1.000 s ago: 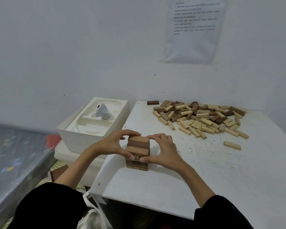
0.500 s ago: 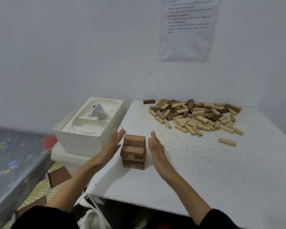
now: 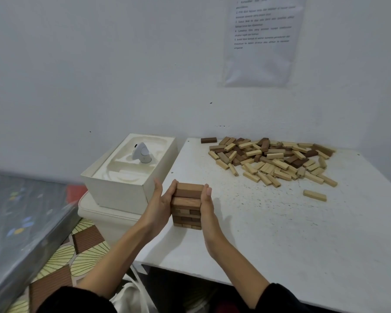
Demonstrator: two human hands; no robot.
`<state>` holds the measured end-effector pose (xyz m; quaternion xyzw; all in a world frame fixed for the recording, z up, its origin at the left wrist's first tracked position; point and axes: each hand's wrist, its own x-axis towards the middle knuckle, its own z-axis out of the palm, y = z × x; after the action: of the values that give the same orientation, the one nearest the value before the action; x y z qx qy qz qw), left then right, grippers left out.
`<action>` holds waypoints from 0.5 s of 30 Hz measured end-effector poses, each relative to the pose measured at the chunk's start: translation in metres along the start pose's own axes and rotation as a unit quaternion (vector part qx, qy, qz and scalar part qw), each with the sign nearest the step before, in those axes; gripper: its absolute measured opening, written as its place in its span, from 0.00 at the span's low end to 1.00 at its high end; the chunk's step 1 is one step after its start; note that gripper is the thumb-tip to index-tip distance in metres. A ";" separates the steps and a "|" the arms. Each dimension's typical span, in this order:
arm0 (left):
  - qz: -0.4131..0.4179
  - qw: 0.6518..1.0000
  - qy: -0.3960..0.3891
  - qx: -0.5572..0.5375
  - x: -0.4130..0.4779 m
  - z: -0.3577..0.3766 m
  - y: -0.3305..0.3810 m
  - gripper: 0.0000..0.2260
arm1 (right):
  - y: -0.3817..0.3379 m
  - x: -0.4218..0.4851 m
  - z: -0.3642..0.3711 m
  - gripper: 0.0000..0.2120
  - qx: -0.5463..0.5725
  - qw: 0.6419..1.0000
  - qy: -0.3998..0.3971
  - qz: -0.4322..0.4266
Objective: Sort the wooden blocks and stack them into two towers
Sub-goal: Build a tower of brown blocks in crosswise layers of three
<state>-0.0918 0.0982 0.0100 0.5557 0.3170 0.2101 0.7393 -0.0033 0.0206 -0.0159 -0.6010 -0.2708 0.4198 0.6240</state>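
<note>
Brown tower point(image 3: 186, 205) stands pressed between flat left hand point(image 3: 160, 205) and right hand point(image 3: 207, 203).

One wide-angle view, from the person's head, faces forward and down, close above the near edge of the worktop point(image 3: 280, 245), which fills the lower right; the wall point(image 3: 99, 64) takes the upper half, the floor point(image 3: 86, 256) the lower left.

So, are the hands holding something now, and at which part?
The left hand and the right hand press flat on opposite sides of the dark block tower, at its upper layers; straight fingers, no curled grip.
</note>
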 end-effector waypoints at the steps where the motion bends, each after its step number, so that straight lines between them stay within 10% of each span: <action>1: 0.001 1.000 0.003 0.000 0.000 0.001 0.000 0.40 | -0.002 -0.001 0.000 0.38 -0.004 1.000 -0.001 0.004; 15: 0.103 0.980 0.100 0.140 0.002 0.001 0.013 0.29 | -0.017 -0.004 -0.013 0.40 -0.018 1.000 0.000 0.004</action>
<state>-0.0891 0.1026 0.0222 0.6596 0.3566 0.2935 0.5930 0.0086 0.0118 -0.0001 -0.6131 -0.2757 0.4173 0.6116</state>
